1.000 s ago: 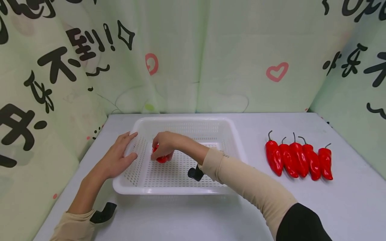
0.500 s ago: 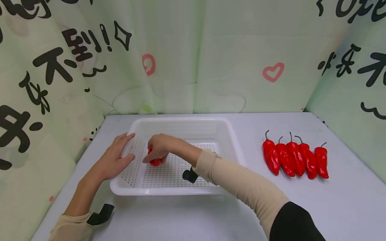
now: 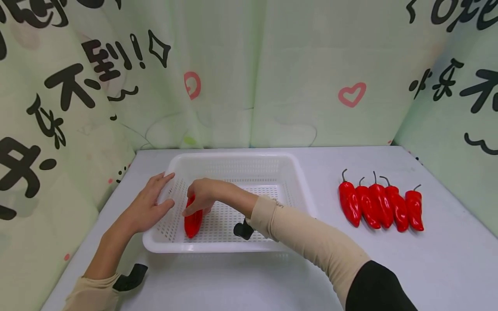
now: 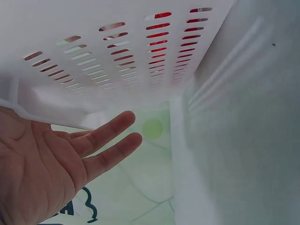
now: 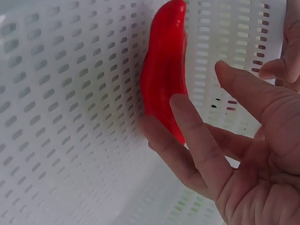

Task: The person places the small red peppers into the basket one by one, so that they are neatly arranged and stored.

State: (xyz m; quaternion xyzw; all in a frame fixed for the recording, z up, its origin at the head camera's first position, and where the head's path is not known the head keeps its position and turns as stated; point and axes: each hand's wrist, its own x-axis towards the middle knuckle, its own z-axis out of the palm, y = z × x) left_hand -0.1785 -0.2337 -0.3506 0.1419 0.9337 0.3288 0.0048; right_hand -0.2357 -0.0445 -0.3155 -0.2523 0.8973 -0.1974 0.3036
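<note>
A red chili pepper [image 3: 193, 225] lies lengthwise near the left end of a white perforated plastic basket [image 3: 225, 247]. My right hand [image 3: 203, 193] is over its far end. In the right wrist view, the fingers of that hand [image 5: 248, 154] are spread and relaxed, with fingertips right at the pepper [image 5: 161, 65] and the thumb apart from it. At the basket's left rim rests my left hand [image 3: 148, 206], fingers extended. Seen from the left wrist, its palm [image 4: 37, 168] sits under the rim, and red shows through the slots of the basket wall [image 4: 140, 89].
Several red chili peppers [image 3: 376, 205] stand in a row, stems away from me, on the white table [image 3: 439, 268] right of the basket. Behind the table hangs a pale green curtain [image 3: 295, 86] with dark lettering. My right forearm [image 3: 307, 233] crosses the basket's front right corner.
The right hand's grip on the pepper has loosened; the pepper now lies exposed lengthwise on the basket floor. That hand has shifted slightly left. My left hand stays at the rim.
</note>
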